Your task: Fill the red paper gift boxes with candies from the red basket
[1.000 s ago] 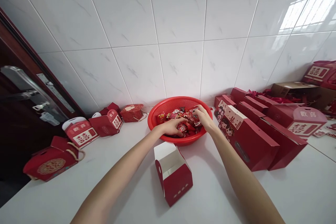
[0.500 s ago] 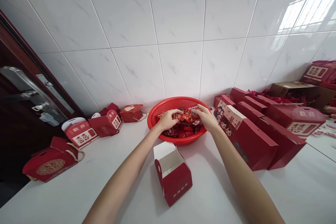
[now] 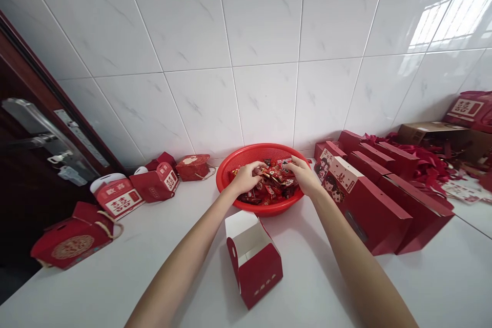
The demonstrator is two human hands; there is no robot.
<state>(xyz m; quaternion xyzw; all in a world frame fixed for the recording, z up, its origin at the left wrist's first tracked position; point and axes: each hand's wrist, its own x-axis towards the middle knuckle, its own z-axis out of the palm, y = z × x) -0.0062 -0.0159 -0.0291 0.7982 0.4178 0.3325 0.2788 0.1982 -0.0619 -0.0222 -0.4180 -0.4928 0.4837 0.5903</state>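
Observation:
A round red plastic basket (image 3: 265, 210) holds a heap of wrapped candies (image 3: 271, 189) in shiny red wrappers. From the left, my left hand (image 3: 248, 177) reaches over the rim, its fingers curled down among the candies; what lies between its fingertips is hidden. At the basket's right side my right hand (image 3: 303, 174) pinches a red wrapped candy with white marks (image 3: 284, 162) between thumb and fingers. Below the basket, between my forearms, a dark red paper box (image 3: 261, 277) stands with its top open and its white inside showing. Neither hand touches this box.
Several closed red gift boxes (image 3: 154, 183) stand along the left, near a dark door (image 3: 49, 154). Upright red boxes (image 3: 376, 215) crowd the right side. Behind them are dark pink ribbons (image 3: 426, 164), a cardboard carton (image 3: 430, 130) and small printed cards (image 3: 463, 189). A tiled wall (image 3: 265, 97) rises behind.
The red candy lying across between my hands is no longer there, and the heap has shifted. On the far right, a red box with white lettering is gone from among the upright boxes.

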